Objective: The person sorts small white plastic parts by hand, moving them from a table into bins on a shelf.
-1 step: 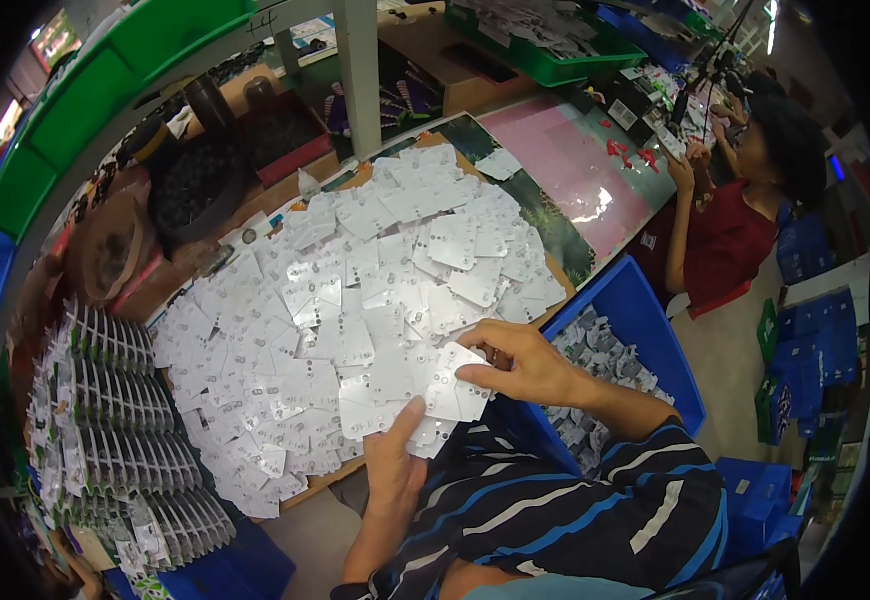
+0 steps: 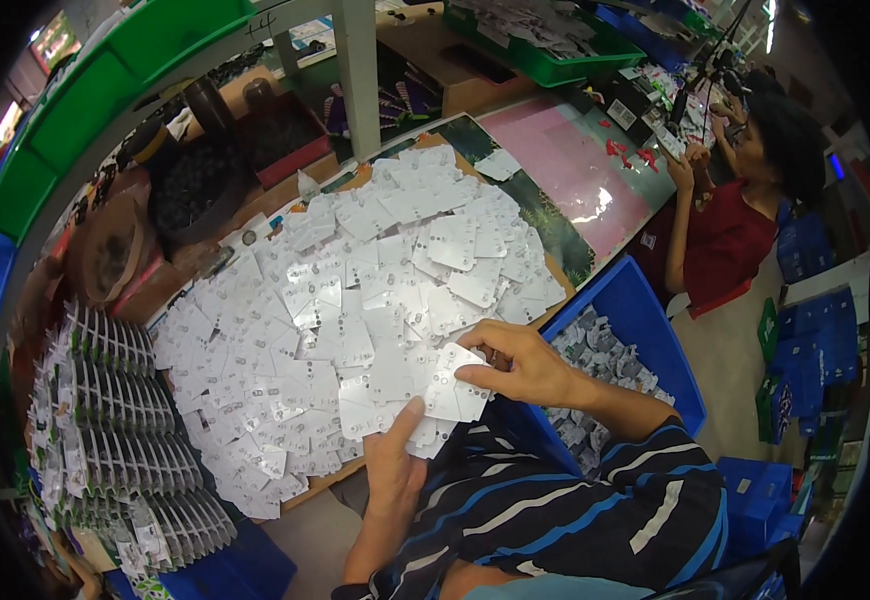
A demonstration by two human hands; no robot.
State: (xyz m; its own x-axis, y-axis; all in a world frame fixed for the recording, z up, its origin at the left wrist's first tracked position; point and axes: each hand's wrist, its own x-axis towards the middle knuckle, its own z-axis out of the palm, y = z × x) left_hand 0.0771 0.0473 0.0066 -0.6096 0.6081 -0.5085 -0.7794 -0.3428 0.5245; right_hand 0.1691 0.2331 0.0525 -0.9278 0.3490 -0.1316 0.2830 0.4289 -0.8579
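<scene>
A fan of white cards [image 2: 367, 408] with small round grey pieces along their edges rests in my left hand [image 2: 395, 455], its thumb pressed on top. My right hand [image 2: 525, 370] pinches one such white card [image 2: 452, 385] between thumb and fingers, just over the fan's right end. Both hands are at the near edge of a wide heap of similar white cards [image 2: 295, 300], spread over a brown board. My left fingers are partly hidden under the cards.
Beside my right forearm stands a blue bin [image 2: 677, 370] of small grey-white pieces. Stacked rows of white-and-green packs [image 2: 120, 410] are at left. Bowls of dark parts [image 2: 195, 190] lie beyond, by a white post [image 2: 357, 80]. A co-worker in dark red [image 2: 730, 250] works at right.
</scene>
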